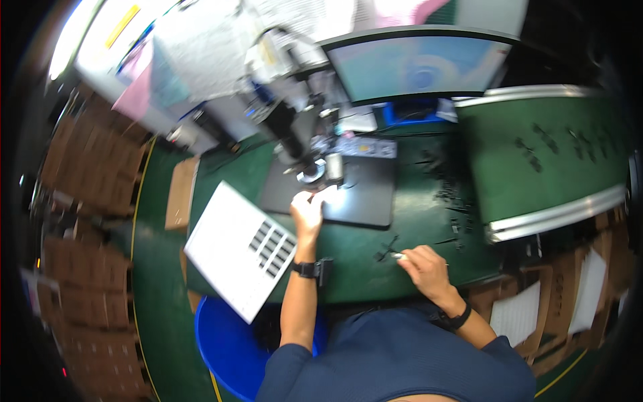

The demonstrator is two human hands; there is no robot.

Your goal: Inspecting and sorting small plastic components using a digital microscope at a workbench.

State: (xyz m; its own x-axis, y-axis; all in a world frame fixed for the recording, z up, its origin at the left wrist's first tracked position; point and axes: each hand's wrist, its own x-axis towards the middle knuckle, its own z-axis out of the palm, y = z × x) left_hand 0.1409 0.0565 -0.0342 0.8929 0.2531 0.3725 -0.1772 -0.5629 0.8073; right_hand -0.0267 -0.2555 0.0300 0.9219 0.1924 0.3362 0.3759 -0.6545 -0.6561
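My left hand (308, 213) reaches under the microscope (288, 134), its fingers pinched together close to the ring-lit lens. What they hold, if anything, is lost in the glare. Beneath it lies the microscope's flat black base (365, 194). My right hand (427, 269) is low over the green table, thumb and fingers closed, with a small whitish bit at the fingertips. Small thin black parts (386, 254) show just beyond those fingertips; whether the hand grips one I cannot tell. A white sheet with a grid of dark cells (224, 248) lies left of my left forearm.
More black parts (449, 194) are scattered on the table's right side. A green board with metal edges (542, 161), bearing several black parts, stands at the right. A monitor (418, 67) is behind, a blue bin (228, 348) below left. Cardboard boxes (90, 174) line the left.
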